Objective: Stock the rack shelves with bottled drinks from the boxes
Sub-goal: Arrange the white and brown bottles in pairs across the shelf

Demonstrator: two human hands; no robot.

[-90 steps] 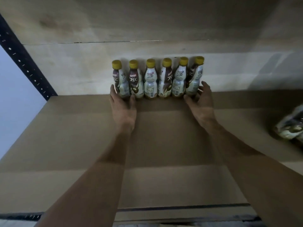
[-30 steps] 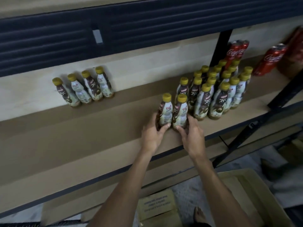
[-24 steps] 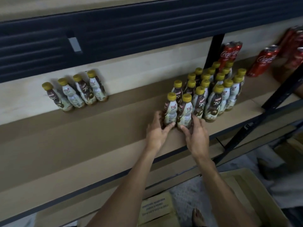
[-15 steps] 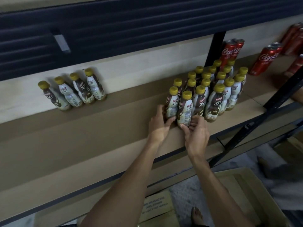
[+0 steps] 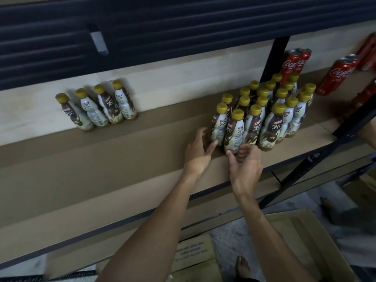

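Observation:
Two yellow-capped coffee bottles stand at the left end of a block of several like bottles (image 5: 274, 110) on the brown shelf (image 5: 122, 159). My left hand (image 5: 200, 148) grips the base of the left bottle (image 5: 218, 125) with fingers and thumb. My right hand (image 5: 245, 163) holds the base of the right bottle (image 5: 234, 132) with curled fingertips. A separate row of several bottles (image 5: 97, 107) stands at the shelf's back wall, far left.
Red cola cans (image 5: 293, 62) stand further right behind a black upright post (image 5: 272, 58), with more cans (image 5: 337, 74) beyond it. Below the shelf lie an open cardboard box (image 5: 301, 241) and a printed carton (image 5: 193, 253). A bare foot (image 5: 242, 267) shows on the floor.
Three seconds ago my hands pushed a bottle row at the back wall. Since one second ago both hands have slid the two front bottles right, up against the block.

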